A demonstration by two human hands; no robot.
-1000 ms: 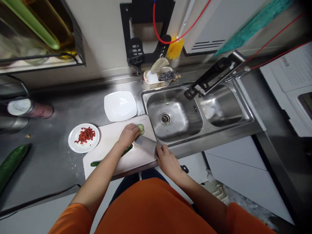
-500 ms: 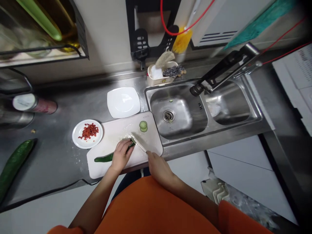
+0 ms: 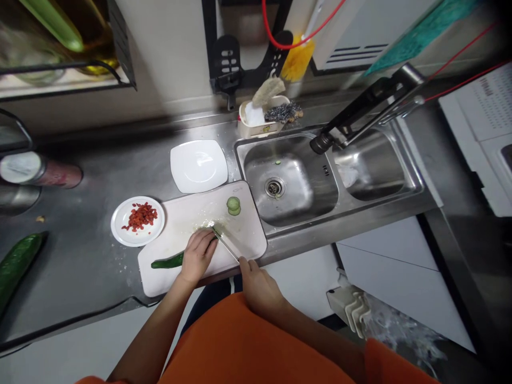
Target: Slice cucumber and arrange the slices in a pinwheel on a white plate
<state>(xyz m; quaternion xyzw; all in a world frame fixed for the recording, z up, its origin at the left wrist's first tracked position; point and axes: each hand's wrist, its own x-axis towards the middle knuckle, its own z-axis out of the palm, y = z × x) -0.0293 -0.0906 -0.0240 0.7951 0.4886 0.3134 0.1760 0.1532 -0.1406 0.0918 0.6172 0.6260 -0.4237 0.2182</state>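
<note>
A dark green cucumber (image 3: 167, 262) lies on the white cutting board (image 3: 244, 234), and my left hand (image 3: 198, 254) is closed over it near its right end. In my right hand (image 3: 259, 285) is the handle of a kitchen knife (image 3: 227, 244). Its blade stands on edge at the cucumber's right end, close to my left fingertips. My left hand covers the cucumber's middle. Two or so pale cucumber slices (image 3: 233, 206) lie overlapping at the board's upper right. Wet bits are scattered on the board above my left hand.
A white square plate (image 3: 199, 166) stands behind the board. To the left is a small plate (image 3: 117, 223) with red berries (image 3: 141, 216). Another cucumber (image 3: 20, 262) lies far left. The sink (image 3: 300, 154) and its black faucet (image 3: 352, 114) are at the right.
The knife blade has turned more upright against the cucumber's cut end. The whole view has shifted slightly. Both hands keep their holds.
</note>
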